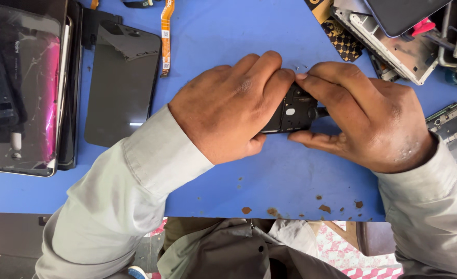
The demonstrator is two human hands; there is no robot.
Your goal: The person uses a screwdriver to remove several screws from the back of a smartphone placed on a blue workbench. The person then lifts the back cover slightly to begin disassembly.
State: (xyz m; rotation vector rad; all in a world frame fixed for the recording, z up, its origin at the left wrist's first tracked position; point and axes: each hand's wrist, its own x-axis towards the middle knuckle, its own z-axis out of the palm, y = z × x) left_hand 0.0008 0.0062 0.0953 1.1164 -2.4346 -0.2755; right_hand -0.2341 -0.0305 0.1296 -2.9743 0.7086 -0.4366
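A blue bench (pixel 213 36) is seen from above, its surface scuffed and chipped along the near edge, where brown spots show through the paint. Below that edge, grey clothing and a pink-and-white patterned floor are visible; nothing more of the room is shown.

At the middle of the bench, one small black phone part (pixel 292 109) is held just above the surface between two hands. The left hand (pixel 228 106) is clenched over the part's left side, fingers curled across the top. The right hand (pixel 365 116) is closed on its right side, thumb beneath and fingertips on top, meeting the left fingertips. Both wrists are covered by grey sleeves.

Everything else is placed relative to the black part. To its left, one dark phone screen panel (pixel 120 82) lies flat. Farther left, at the bench's end, one phone with a cracked pink back (pixel 24 93) rests on a stack of other dark panels whose number cannot be told. Above and to the left, one orange ribbon cable (pixel 166 36) lies on the blue surface. Above and to the right, one silver phone frame (pixel 394 44) is seen among a pile of mixed parts. To the right, beyond the right hand, one more open phone frame (pixel 453 134) lies at the bench's edge.
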